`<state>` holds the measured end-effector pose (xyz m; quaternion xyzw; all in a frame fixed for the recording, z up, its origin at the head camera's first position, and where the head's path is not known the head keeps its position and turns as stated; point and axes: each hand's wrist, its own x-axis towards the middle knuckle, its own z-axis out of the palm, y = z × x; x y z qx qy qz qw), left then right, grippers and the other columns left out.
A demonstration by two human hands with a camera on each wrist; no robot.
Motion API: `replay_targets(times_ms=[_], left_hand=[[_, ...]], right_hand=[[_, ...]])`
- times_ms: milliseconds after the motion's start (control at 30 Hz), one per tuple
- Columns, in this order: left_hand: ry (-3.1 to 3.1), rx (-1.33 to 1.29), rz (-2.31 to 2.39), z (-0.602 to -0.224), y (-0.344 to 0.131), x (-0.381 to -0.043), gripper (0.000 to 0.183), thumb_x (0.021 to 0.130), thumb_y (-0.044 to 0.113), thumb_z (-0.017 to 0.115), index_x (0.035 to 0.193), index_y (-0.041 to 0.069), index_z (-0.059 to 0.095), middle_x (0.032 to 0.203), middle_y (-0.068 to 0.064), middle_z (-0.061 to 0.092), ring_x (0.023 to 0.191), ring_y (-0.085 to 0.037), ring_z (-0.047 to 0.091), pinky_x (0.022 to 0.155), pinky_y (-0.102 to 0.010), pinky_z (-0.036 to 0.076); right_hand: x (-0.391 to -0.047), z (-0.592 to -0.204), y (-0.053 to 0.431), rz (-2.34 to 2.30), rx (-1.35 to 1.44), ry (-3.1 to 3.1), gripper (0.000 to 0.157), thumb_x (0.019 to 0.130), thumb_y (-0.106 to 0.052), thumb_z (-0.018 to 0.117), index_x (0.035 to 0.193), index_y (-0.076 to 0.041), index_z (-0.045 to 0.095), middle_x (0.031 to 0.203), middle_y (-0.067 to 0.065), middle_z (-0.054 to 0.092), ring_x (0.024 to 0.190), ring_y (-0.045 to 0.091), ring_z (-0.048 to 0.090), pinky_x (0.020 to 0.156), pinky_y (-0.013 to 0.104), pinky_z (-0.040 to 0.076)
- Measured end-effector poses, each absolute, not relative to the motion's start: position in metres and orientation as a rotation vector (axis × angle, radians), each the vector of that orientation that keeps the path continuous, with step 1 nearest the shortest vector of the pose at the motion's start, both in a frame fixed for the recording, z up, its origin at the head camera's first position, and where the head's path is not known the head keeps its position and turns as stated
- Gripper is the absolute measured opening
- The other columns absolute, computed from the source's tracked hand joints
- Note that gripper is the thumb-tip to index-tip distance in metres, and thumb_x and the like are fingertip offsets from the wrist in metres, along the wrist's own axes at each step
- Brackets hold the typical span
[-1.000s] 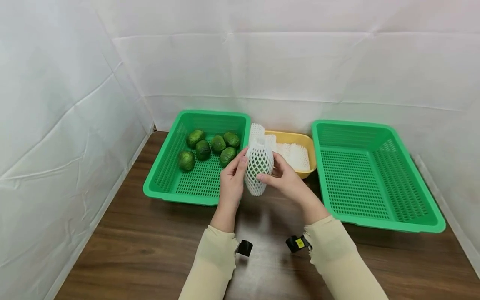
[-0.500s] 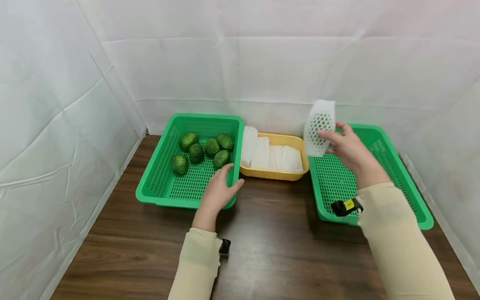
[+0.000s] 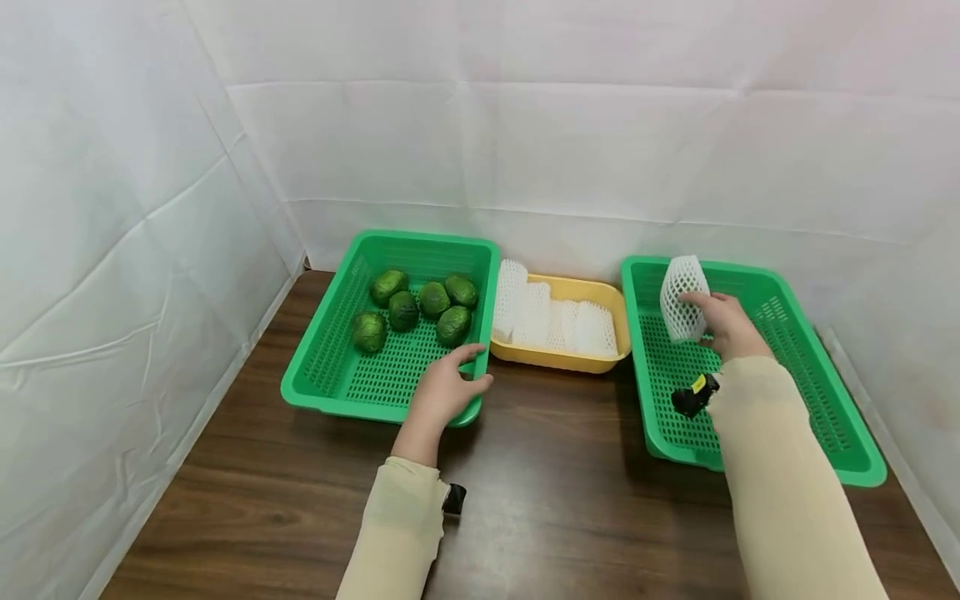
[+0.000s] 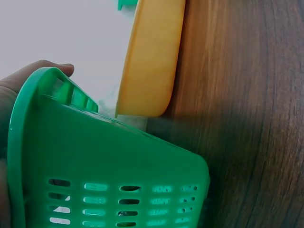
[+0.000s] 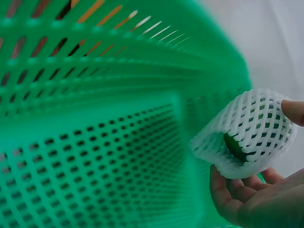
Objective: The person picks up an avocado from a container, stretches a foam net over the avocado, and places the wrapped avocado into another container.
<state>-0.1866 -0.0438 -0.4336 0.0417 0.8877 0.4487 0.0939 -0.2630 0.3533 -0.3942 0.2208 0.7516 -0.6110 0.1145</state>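
1. Head view: the right hand pinches a white foam net between thumb and fingers, over the right green basket.
2. Right wrist view: a dark green fruit shows through the net's open end.
3. The left hand, thumb and fingers spread, lies at the rim of the left green basket, near six green fruits.
4. Between the baskets, a yellow tray holds more nets.

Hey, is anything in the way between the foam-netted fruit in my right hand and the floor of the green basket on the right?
Nothing visible is. Your right hand holds the foam-netted fruit over the green basket, and neither the head nor the right wrist view shows anything between them.
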Motion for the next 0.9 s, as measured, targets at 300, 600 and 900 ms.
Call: replay_targets(times_ms=[300, 600, 900], left_hand=[[2.631, 0.122, 1.326, -0.431, -0.039, -0.185, 0.050, 0.086, 0.031, 0.067, 0.133, 0.027, 0.051, 0.130, -0.002, 0.053, 0.108, -0.026, 0.056, 0.080, -0.040, 0.048], [2.627, 0.135, 1.336, -0.431, -0.038, -0.183, 0.049, 0.086, 0.031, 0.067, 0.132, 0.026, 0.052, 0.130, -0.001, 0.054, 0.106, -0.025, 0.057, 0.078, -0.039, 0.048], [2.627, 0.149, 1.348, -0.431, -0.037, -0.182, 0.049, 0.086, 0.029, 0.067, 0.132, 0.025, 0.052, 0.129, -0.002, 0.054, 0.104, -0.025, 0.058, 0.077, -0.039, 0.048]], right_hand=[[-0.261, -0.424, 0.353, -1.576, 0.722, 2.187, 0.084, 0.094, -0.046, 0.044, 0.146, 0.003, 0.001, 0.149, 0.026, 0.010, 0.134, 0.037, 0.023, 0.102, 0.046, 0.033], [-0.256, -0.434, 0.352, -1.458, 0.674, 2.192, 0.081, 0.096, -0.047, 0.036, 0.146, 0.004, -0.001, 0.149, 0.028, 0.008, 0.132, 0.041, 0.023, 0.102, 0.046, 0.033], [-0.264, -0.443, 0.360, -1.441, 0.724, 2.217, 0.076, 0.097, -0.041, 0.037, 0.147, 0.002, 0.000, 0.149, 0.027, 0.008, 0.132, 0.040, 0.025, 0.099, 0.044, 0.037]])
